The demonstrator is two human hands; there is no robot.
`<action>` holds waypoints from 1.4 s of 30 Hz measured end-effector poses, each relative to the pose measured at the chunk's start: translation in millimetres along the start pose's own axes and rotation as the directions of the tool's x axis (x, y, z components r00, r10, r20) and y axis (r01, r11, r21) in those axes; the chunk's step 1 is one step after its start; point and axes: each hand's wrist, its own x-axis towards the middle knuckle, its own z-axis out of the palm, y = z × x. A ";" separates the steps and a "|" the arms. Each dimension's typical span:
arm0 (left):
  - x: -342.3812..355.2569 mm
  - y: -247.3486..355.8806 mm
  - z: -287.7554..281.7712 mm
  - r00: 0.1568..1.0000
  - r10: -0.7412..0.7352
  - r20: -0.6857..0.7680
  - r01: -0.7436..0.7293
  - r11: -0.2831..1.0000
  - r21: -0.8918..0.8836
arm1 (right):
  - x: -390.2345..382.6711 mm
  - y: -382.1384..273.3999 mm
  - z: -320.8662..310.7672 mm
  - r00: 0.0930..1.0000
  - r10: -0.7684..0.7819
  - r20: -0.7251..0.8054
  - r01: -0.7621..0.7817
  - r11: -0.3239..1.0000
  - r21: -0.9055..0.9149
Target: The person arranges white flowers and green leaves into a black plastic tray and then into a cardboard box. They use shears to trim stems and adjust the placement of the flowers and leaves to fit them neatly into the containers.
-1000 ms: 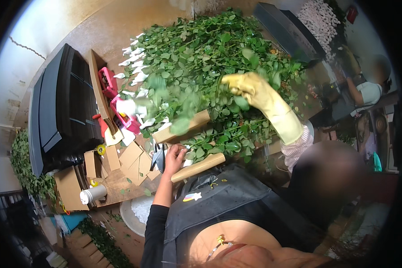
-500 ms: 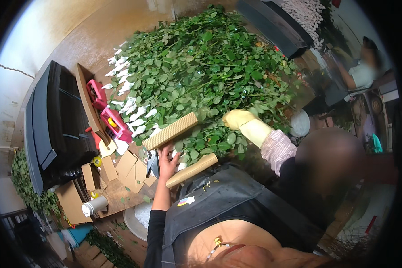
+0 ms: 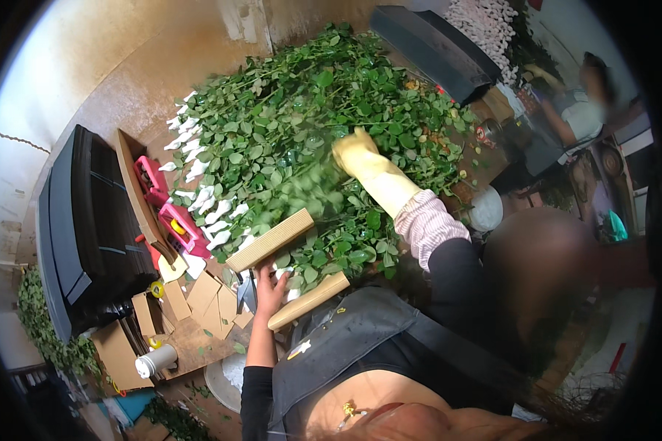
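Observation:
A thick heap of leafy green rose stems [image 3: 272,125] covers the table, their heads wrapped in white sleeves [image 3: 217,213] at the left edge. My right hand [image 3: 357,156], in a yellow rubber glove with a striped cuff, is closed at the middle of the heap; leaves beside it are smeared by motion. My bare left hand [image 3: 271,289] lies between a ribbed wooden block [image 3: 271,240] and a smooth wooden bar [image 3: 309,301]. Its fingers are apart around white-wrapped heads, partly behind the block. More leafy stems [image 3: 338,253] lie between the two wooden pieces.
Left are stacked dark sheets [image 3: 81,228], pink plastic holders [image 3: 182,229], cardboard pieces [image 3: 206,294] and a white cylinder [image 3: 156,360]. A dark box [image 3: 438,55] stands at the far right. Another person [image 3: 585,117] sits beyond it; a blurred person [image 3: 541,272] is close on my right.
My gloved right hand has moved up and left, deeper into the heap, and leaves near it now blur. My left hand stays between the wooden pieces. The view has shifted slightly.

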 end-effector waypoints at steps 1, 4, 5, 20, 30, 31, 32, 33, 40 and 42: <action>-5.3 -2.5 -1.0 1.000 -0.024 0.002 0.024 0.998 -0.053 | -11.1 -4.9 -23.9 0.981 0.011 -0.195 -0.010 1.000 0.005; -6.6 7.0 -2.3 0.999 -0.034 0.012 0.034 0.998 -0.049 | -5.4 9.4 -37.6 0.603 -0.079 -0.794 0.205 0.977 0.059; -1.6 8.2 2.0 0.995 -0.078 0.066 0.084 0.992 -0.095 | 5.9 21.2 -35.2 0.537 -0.188 -0.822 0.248 0.967 -0.060; -3.1 -11.0 9.9 0.993 -0.099 0.061 0.111 0.961 -0.252 | 1.9 -14.1 67.8 0.961 -0.003 0.276 -0.003 1.000 0.022; -0.2 -14.1 7.6 0.997 -0.066 0.033 0.071 0.982 -0.175 | 18.1 11.5 73.6 0.996 -0.076 -0.044 0.086 0.937 0.338; -4.2 -5.3 1.7 0.993 -0.111 0.046 0.118 0.976 -0.181 | -1.2 15.2 57.4 0.994 -0.105 0.027 0.083 0.897 0.435; -8.8 -0.4 -4.7 0.986 -0.159 0.045 0.165 0.969 -0.187 | -38.6 14.2 28.3 0.985 -0.159 -0.064 0.171 0.885 0.432; -4.6 5.5 1.2 0.981 -0.177 0.078 0.189 0.961 -0.201 | -52.6 21.1 29.3 0.999 -0.003 0.043 -0.015 0.907 0.421; -7.5 -10.1 5.4 0.986 -0.146 0.085 0.162 0.960 -0.227 | -90.5 36.9 74.1 0.955 0.107 0.277 -0.147 0.981 0.129; -6.8 -8.0 6.2 0.987 -0.136 0.081 0.148 0.976 -0.160 | -98.8 41.6 115.1 0.988 0.130 -0.083 -0.112 0.976 0.189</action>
